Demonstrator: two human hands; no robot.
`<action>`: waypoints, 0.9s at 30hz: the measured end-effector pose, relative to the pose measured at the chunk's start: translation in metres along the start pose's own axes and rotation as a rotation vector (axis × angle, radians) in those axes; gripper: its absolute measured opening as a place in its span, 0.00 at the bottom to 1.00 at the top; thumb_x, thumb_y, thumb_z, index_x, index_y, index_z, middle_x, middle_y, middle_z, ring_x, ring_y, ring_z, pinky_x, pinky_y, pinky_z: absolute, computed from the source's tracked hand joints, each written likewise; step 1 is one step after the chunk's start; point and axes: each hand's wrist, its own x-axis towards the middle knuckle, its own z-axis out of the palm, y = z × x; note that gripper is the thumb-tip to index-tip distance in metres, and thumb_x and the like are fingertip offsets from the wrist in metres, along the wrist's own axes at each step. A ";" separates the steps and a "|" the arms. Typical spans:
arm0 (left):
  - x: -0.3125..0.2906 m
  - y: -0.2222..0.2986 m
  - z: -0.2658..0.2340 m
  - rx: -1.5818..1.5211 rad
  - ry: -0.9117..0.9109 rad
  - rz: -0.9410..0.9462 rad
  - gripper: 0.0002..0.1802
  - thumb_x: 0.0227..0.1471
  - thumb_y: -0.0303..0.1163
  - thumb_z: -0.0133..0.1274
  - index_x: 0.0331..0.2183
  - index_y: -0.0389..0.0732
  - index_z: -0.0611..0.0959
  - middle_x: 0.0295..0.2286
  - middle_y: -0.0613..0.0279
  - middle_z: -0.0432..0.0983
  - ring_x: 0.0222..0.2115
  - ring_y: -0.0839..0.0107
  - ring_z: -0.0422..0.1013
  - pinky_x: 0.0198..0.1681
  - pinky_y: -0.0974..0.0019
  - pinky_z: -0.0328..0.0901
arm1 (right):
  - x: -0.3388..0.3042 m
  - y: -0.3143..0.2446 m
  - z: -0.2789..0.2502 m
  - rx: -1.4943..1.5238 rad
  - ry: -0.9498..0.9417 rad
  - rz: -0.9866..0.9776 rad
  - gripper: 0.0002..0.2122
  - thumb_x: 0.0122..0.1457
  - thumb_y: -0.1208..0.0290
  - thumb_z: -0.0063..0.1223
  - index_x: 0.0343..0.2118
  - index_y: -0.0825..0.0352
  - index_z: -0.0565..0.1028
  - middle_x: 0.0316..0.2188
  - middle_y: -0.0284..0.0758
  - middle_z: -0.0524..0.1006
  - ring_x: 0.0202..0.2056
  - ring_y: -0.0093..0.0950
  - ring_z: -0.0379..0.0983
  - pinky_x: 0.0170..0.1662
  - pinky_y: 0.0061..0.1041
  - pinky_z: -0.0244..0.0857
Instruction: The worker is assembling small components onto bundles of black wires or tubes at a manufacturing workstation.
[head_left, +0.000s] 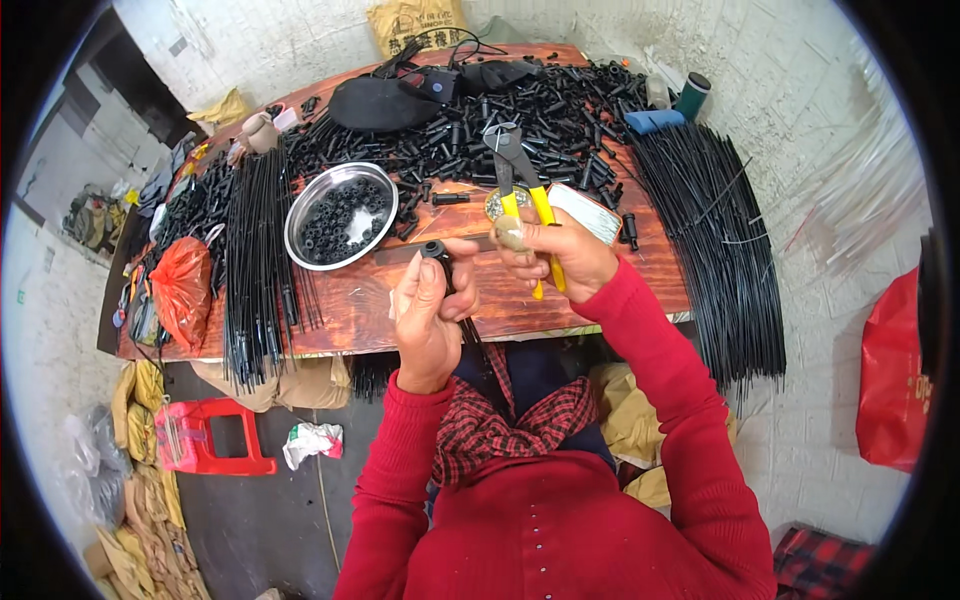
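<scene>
My left hand [425, 318] is closed around a black tubular fitting [435, 250], held upright with its round open end on top; a thin black cable seems to hang below. In my right hand [575, 250] is a pair of cable cutters [510, 150] with yellow handles and a grey head pointing away from me. The head's jaws look closed or nearly so. Both hands are above the table's near edge, a short gap apart. Just beyond them a steel bowl [360, 228] holds small black rings, and a small round tin [493, 206] sits partly behind the cutters.
A heap of black fittings [540, 125] covers the back of the wooden table [640, 265]. Bundles of black cables lie left [255, 250] and right [715, 250]. A red plastic bag [182, 290] is at the left edge, a white card [588, 212] near my right hand, a red stool [240, 437] on the floor.
</scene>
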 end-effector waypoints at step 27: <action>-0.017 -0.006 0.033 0.112 -0.001 0.035 0.26 0.65 0.40 0.46 0.57 0.35 0.69 0.28 0.68 0.70 0.22 0.84 0.56 0.27 0.78 0.53 | -0.032 0.008 0.060 -0.163 0.200 -0.307 0.11 0.63 0.61 0.52 0.32 0.64 0.74 0.19 0.22 0.68 0.19 0.11 0.61 0.22 0.12 0.54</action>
